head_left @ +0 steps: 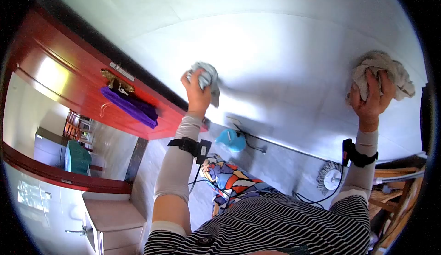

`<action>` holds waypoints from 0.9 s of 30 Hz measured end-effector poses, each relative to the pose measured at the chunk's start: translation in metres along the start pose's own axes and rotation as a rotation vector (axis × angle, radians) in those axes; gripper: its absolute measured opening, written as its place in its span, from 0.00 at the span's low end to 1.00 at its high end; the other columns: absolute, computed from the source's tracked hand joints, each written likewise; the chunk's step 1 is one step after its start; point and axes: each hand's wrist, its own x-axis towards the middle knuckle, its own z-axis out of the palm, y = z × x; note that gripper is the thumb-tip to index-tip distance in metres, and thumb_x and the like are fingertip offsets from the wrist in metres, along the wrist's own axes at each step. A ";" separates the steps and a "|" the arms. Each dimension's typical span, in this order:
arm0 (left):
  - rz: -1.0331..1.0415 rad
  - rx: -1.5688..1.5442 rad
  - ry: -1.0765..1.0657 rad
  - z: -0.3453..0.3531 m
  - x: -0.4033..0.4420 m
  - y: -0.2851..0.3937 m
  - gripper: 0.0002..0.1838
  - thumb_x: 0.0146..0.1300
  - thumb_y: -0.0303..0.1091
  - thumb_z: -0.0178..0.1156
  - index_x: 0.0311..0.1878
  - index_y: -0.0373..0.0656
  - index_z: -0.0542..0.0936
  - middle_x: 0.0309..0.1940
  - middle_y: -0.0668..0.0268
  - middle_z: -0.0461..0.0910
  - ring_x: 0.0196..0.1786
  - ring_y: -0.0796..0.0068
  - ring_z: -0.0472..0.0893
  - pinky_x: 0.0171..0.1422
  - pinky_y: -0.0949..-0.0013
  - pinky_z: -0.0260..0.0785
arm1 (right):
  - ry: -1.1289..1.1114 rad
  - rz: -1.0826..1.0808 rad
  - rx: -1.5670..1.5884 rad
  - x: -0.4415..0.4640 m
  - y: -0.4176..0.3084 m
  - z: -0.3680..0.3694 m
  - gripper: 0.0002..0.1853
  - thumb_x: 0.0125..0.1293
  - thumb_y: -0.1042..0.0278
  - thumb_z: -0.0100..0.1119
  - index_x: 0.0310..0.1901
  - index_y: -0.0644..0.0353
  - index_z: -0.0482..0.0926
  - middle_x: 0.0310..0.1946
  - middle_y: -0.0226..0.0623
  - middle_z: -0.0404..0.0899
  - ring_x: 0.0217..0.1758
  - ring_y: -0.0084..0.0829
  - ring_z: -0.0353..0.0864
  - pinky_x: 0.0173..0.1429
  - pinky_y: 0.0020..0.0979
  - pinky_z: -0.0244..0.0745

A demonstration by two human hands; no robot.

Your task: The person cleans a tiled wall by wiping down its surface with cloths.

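Observation:
My left hand is raised near the door's edge, its fingers closed round a crumpled light grey cloth. Farther right, my right hand grips a bunched beige-grey rag that lies against the glossy white wall. The left cloth is also at the wall, though whether it presses on the surface I cannot tell. Both arms are stretched out wide in front of me.
An open red door stands at left, a purple cloth hanging from its handle. On the floor are a light blue object with a black cord and a round mop head. A wooden chair is at right, a pale cabinet at lower left.

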 end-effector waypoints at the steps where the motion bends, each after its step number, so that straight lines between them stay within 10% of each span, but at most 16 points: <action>1: 0.060 -0.036 0.109 -0.007 0.020 0.017 0.26 0.50 0.20 0.63 0.55 0.43 0.71 0.53 0.51 0.66 0.59 0.50 0.64 0.67 0.59 0.55 | 0.003 0.006 -0.007 0.000 -0.001 0.000 0.22 0.58 0.53 0.62 0.50 0.57 0.80 0.52 0.47 0.74 0.51 0.45 0.73 0.53 0.43 0.69; 8: 0.343 -0.256 0.299 -0.041 0.098 0.122 0.28 0.50 0.22 0.64 0.57 0.47 0.72 0.55 0.53 0.64 0.60 0.52 0.64 0.66 0.60 0.57 | 0.027 -0.002 -0.031 -0.004 0.000 0.004 0.21 0.59 0.54 0.60 0.48 0.59 0.80 0.53 0.48 0.74 0.50 0.45 0.74 0.54 0.43 0.70; 16: 0.519 -0.168 -0.240 0.009 0.012 0.117 0.25 0.42 0.16 0.64 0.45 0.52 0.81 0.54 0.55 0.69 0.58 0.50 0.70 0.62 0.57 0.66 | 0.004 0.015 -0.019 -0.001 -0.002 0.002 0.21 0.58 0.55 0.62 0.48 0.60 0.80 0.53 0.49 0.73 0.50 0.45 0.74 0.52 0.42 0.70; 22: 0.290 -0.013 -0.443 0.036 -0.049 0.066 0.23 0.44 0.18 0.65 0.45 0.49 0.80 0.54 0.54 0.68 0.57 0.50 0.70 0.59 0.61 0.69 | -0.002 0.010 -0.027 -0.003 0.000 0.001 0.20 0.56 0.56 0.63 0.48 0.59 0.81 0.53 0.48 0.73 0.51 0.44 0.73 0.53 0.40 0.69; 27: -0.525 -0.968 -0.508 0.014 -0.044 0.046 0.17 0.56 0.23 0.63 0.50 0.44 0.77 0.51 0.60 0.73 0.57 0.67 0.72 0.61 0.65 0.67 | 0.005 0.021 -0.026 0.000 -0.004 0.002 0.21 0.55 0.56 0.65 0.48 0.59 0.81 0.53 0.47 0.74 0.51 0.44 0.73 0.55 0.41 0.68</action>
